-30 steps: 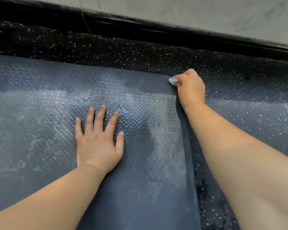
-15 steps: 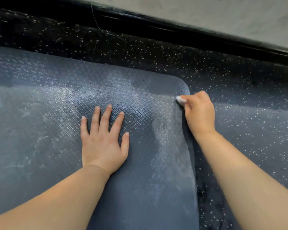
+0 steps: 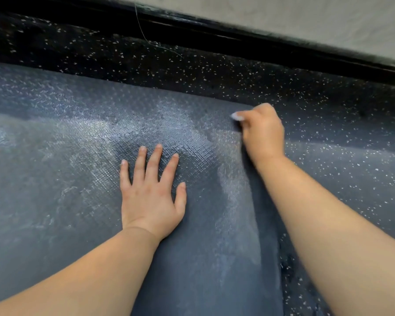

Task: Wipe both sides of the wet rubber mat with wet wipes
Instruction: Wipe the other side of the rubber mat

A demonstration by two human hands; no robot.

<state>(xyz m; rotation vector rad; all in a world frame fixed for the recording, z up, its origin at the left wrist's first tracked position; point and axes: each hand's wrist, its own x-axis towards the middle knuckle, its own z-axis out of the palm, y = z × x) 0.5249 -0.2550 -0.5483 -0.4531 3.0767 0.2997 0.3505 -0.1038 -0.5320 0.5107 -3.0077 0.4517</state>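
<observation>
The rubber mat (image 3: 78, 190) lies on the floor (image 3: 328, 99), stretching toward 9 o'clock from the right hand (image 3: 263, 133), fingers clenched on a wet wipe (image 3: 237, 116) at its 1 o'clock corner; left hand (image 3: 151, 197) flat, fingers spread.

The rubber mat (image 3: 78, 179) lies flat before me, dark grey, finely textured, glistening with wet streaks. The wet wipe (image 3: 237, 116), a small white wad, pokes from my right hand (image 3: 263, 133) at the mat's far right corner.
</observation>
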